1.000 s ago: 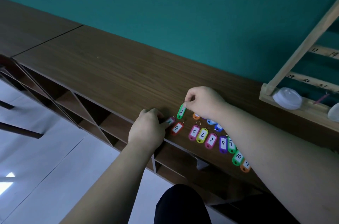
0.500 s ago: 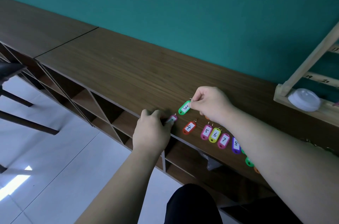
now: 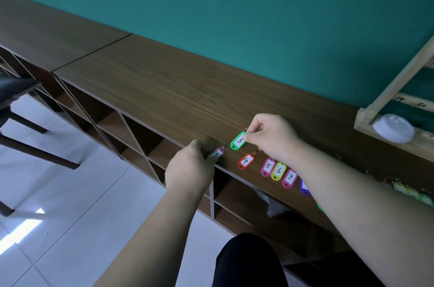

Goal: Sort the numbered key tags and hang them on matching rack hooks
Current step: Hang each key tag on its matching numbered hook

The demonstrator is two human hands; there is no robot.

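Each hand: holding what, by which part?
Right hand pinches green plastic key tag 3 by its ring end. Left hand covers pink plastic tag's near end; grip unclear.

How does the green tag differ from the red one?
The green tag reads 3, the red tag 4. The right hand pinches the green tag at its ring end; the red tag lies untouched on the counter. Both share one shape and a white label.

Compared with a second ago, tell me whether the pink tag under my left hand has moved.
Yes. The pink tag slid left, away from the red tag 4, widening the gap between them.
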